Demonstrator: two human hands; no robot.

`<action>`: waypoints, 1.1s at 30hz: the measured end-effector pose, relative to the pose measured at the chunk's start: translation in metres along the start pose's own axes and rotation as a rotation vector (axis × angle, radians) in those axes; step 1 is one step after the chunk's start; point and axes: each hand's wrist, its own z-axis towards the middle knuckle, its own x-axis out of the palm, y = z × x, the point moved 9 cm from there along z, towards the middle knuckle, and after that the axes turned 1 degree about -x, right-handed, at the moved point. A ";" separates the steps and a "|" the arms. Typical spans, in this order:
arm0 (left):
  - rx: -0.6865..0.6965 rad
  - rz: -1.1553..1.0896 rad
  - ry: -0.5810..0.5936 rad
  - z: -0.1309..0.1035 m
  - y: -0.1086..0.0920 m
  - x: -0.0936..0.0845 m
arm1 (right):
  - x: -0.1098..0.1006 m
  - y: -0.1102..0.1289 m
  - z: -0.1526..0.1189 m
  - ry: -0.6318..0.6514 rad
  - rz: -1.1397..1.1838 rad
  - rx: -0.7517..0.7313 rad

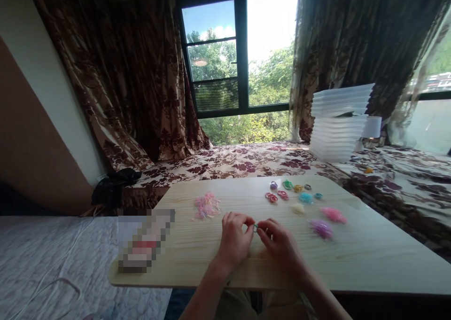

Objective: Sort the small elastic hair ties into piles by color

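Observation:
My left hand and my right hand meet over the near middle of a pale wooden table. Pinched between the fingertips of both is a small green band, seen as a thin loop; its finer detail is too small to make out. Left of my hands lies a loose pile of pink and pastel bits. Small coiled bundles sit beyond and to the right: purple, green, yellow, red and light blue.
Blurred pink and purple heaps lie on the table's right side. A pixelated object rests at the left edge. Behind stand a stack of white translucent sheets or trays and a lamp, on a floral-covered ledge.

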 end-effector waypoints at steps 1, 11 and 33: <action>0.008 0.010 -0.003 0.000 0.000 -0.001 | -0.001 0.000 0.000 -0.010 -0.004 0.001; 0.050 0.208 -0.004 -0.010 0.019 -0.019 | 0.002 -0.008 0.005 -0.019 -0.063 -0.001; 0.055 0.364 -0.042 -0.014 0.033 -0.039 | -0.118 -0.133 0.133 0.198 -0.762 0.362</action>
